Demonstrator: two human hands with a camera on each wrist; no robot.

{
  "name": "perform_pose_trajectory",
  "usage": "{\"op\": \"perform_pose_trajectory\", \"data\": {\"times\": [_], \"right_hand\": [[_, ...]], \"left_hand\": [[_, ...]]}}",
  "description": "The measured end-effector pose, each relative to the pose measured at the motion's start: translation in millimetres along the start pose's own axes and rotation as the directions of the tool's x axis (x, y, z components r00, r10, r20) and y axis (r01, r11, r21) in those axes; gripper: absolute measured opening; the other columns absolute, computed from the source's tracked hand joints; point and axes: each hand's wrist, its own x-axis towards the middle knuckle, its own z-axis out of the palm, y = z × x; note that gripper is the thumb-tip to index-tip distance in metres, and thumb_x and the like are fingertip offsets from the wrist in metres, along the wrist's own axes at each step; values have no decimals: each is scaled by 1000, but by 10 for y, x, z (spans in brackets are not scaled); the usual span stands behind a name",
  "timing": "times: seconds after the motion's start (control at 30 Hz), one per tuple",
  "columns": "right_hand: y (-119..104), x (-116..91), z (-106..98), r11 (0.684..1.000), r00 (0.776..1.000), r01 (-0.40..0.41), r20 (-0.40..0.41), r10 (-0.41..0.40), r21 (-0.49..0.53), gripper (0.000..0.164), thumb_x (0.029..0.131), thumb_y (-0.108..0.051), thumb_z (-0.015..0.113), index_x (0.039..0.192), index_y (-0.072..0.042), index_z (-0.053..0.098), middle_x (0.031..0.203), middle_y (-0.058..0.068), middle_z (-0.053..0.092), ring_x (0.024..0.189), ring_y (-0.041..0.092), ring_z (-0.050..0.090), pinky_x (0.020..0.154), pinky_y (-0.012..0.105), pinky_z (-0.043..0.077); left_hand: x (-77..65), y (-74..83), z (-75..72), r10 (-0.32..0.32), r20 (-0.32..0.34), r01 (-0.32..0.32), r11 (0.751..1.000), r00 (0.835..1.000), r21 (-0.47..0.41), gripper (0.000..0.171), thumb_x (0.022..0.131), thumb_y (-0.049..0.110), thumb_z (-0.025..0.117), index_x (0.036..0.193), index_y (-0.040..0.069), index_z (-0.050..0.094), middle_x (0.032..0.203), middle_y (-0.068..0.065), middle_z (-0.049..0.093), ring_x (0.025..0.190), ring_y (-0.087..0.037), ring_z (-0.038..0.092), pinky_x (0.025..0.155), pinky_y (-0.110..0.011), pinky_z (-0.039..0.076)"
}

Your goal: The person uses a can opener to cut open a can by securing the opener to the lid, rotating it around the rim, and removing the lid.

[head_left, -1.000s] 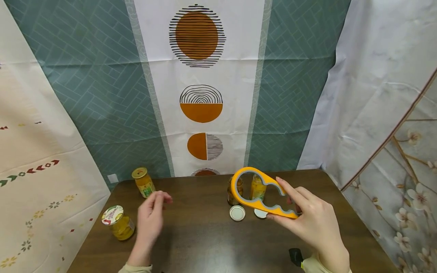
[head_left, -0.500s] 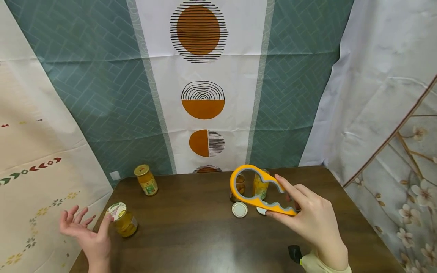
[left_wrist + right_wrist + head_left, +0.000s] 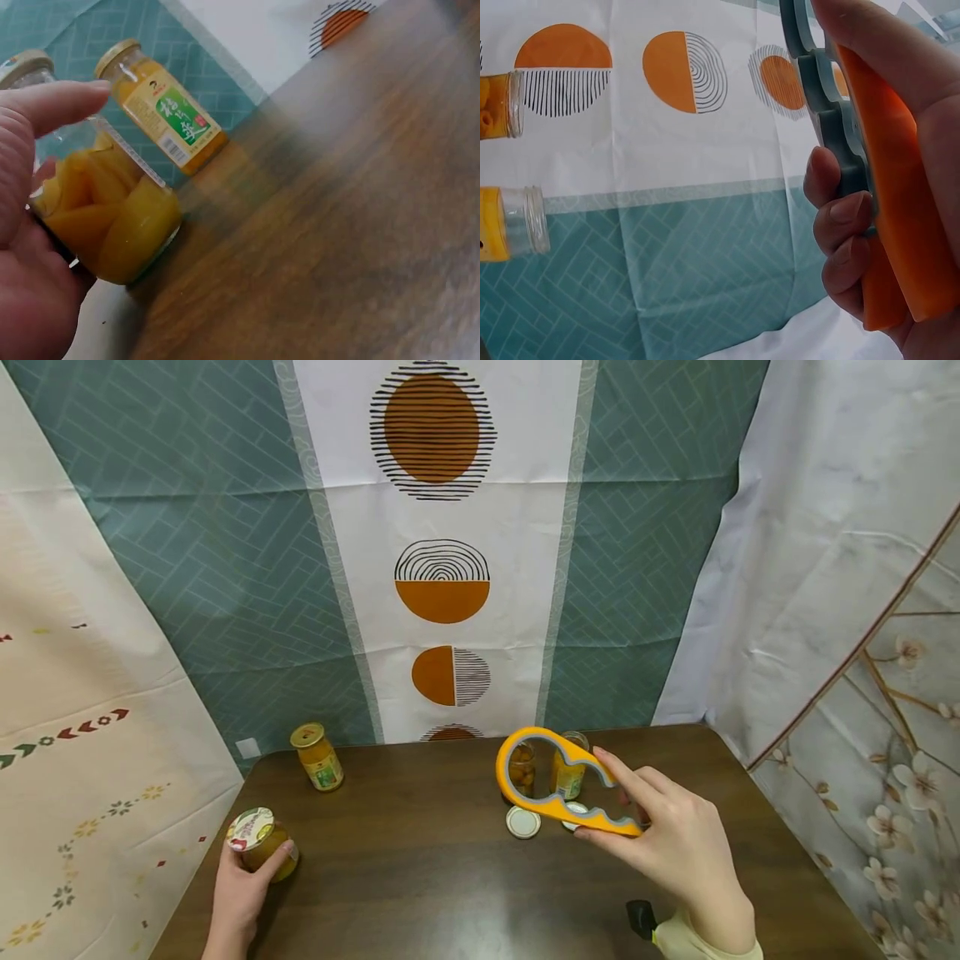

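Gripping: glass jar (image 3: 112, 217) held by left hand (image 3: 238, 893) | orange tool (image 3: 551, 808) by right hand (image 3: 678, 835) | jar judged weighty, breakable; best clasped mid-body

At right, we see the right hand (image 3: 939, 142) gripping an orange-and-grey tool (image 3: 889, 187); at the left edge, an upper jar (image 3: 496, 106) and a lower jar (image 3: 493, 225); behind, patterned cloth (image 3: 705, 247).

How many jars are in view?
4: one jar in the left hand, a gold-lidded jar beyond it, a brown jar and a yellow jar partly behind the orange opener.
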Motion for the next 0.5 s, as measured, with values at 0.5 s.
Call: {"op": "perform_pose_trajectory", "data": {"times": [0.5], "right_hand": [[7, 41, 32, 1000, 999, 31, 20, -31, 3, 89, 55, -58, 87, 133, -23, 64, 78, -18, 48, 58, -8, 34, 41, 20, 34]], "left_hand": [[-2, -117, 68, -75, -17, 76, 983, 997, 168, 78, 71, 9, 89, 131, 23, 40, 113, 7, 52, 97, -1, 52, 78, -5, 38]]}}
